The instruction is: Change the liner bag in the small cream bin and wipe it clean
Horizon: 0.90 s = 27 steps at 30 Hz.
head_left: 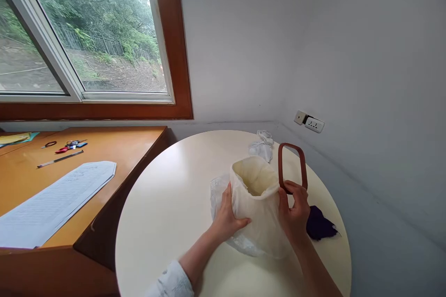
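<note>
A small trash bin (pixel 265 227) stands on the round table, covered by a thin whitish plastic bag folded over its rim. Its opening faces up and toward me, with a pale yellowish inside. My left hand (pixel 226 220) grips the bin's left side through the bag, thumb across the front. My right hand (pixel 296 209) is closed around the lower end of a brown rectangular ring (pixel 303 167), which it holds upright at the bin's right rim. The right thumb touches the bag's edge there. Loose clear plastic (pixel 218 190) bulges out at the bin's left.
Behind the bin lies a knotted white plastic bag (pixel 262 149). A dark purple cloth-like piece (pixel 320 223) is right of my right hand. The round table (pixel 156 209) adjoins a wooden desk (pixel 128 148) with papers (pixel 62 199), a pen (pixel 61 159) and keys (pixel 73 145).
</note>
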{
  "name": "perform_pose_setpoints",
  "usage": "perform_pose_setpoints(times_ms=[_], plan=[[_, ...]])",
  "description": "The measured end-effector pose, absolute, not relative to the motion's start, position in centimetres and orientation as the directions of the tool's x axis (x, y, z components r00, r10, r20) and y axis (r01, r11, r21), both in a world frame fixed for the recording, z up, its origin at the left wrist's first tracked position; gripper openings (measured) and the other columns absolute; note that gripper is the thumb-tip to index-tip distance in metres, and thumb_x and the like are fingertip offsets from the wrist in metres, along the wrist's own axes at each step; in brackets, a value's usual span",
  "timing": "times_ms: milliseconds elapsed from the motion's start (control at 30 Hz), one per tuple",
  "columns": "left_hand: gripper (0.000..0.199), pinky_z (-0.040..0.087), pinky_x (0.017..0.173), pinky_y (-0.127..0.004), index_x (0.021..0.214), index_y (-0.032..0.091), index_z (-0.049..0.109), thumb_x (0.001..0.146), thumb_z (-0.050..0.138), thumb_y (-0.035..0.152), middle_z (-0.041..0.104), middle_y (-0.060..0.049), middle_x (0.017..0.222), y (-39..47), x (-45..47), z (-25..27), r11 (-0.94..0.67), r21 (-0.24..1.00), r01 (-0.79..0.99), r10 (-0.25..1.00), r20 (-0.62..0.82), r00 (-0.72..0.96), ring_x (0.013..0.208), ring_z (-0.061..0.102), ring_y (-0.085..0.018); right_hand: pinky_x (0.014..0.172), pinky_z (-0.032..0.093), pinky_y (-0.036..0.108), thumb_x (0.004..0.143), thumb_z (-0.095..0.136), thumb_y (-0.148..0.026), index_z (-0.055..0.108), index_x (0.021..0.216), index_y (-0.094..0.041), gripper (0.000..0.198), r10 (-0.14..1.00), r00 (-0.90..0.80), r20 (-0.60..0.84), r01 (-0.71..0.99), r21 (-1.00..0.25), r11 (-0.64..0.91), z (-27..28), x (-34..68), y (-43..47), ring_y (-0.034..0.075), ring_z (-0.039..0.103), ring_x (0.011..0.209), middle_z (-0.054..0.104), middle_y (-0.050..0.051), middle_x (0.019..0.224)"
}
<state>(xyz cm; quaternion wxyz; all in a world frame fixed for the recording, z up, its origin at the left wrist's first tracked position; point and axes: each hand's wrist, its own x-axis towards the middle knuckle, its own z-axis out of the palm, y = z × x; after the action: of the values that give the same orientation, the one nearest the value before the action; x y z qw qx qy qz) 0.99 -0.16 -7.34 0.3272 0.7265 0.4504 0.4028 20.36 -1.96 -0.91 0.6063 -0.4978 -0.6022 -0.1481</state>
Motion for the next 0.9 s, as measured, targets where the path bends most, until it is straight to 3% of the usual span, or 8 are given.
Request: perform_pose_setpoints(times_ms=[200, 400, 667, 900], plan=[[0.099, 0.021, 0.109, -0.050, 0.139, 0.023, 0.014, 0.059, 0.072, 0.025, 0.028, -0.012, 0.138, -0.4, 1.1, -6.6, -0.402, 0.814, 0.419, 0.914, 0.325, 0.244, 0.131, 0.024, -0.031, 0.074, 0.048, 0.039, 0.081, 0.054, -0.013, 0.055, 0.093, -0.020, 0.014, 0.313, 0.234, 0.920, 0.777, -0.371, 0.509, -1.9, 19.9, -2.7, 0.021, 0.056, 0.085, 0.060, 0.007, 0.089], [0.094, 0.026, 0.106, -0.049, 0.135, 0.024, 0.017, 0.060, 0.073, 0.028, 0.029, -0.011, 0.134, -0.7, 1.5, -6.1, -0.411, 0.783, 0.467, 0.911, 0.358, 0.202, 0.128, 0.028, -0.030, 0.074, 0.046, 0.039, 0.080, 0.056, -0.012, 0.055, 0.097, -0.023, 0.021, 0.266, 0.205, 0.942, 0.813, -0.315, 0.490, -2.1, 20.0, -3.2, 0.020, 0.056, 0.084, 0.061, 0.006, 0.088], [0.089, 0.028, 0.105, -0.046, 0.135, 0.020, 0.020, 0.062, 0.070, 0.030, 0.032, -0.012, 0.130, 0.0, 3.6, -5.7, -0.397, 0.785, 0.476, 0.917, 0.363, 0.166, 0.126, 0.029, -0.028, 0.077, 0.042, 0.039, 0.079, 0.057, -0.010, 0.057, 0.098, -0.020, 0.021, 0.300, 0.016, 0.954, 0.798, -0.193, 0.571, -1.6, 17.8, -4.8, 0.019, 0.060, 0.080, 0.066, 0.005, 0.084], [0.077, 0.027, 0.104, -0.043, 0.140, 0.020, 0.018, 0.073, 0.056, 0.028, 0.033, -0.014, 0.134, 1.8, 7.5, -6.0, -0.429, 0.767, 0.477, 0.903, 0.361, 0.232, 0.126, 0.029, -0.028, 0.080, 0.040, 0.038, 0.080, 0.056, -0.008, 0.060, 0.096, -0.017, 0.018, 0.276, 0.007, 0.961, 0.765, -0.183, 0.617, -1.9, 17.0, -4.7, 0.017, 0.060, 0.081, 0.068, 0.005, 0.082]])
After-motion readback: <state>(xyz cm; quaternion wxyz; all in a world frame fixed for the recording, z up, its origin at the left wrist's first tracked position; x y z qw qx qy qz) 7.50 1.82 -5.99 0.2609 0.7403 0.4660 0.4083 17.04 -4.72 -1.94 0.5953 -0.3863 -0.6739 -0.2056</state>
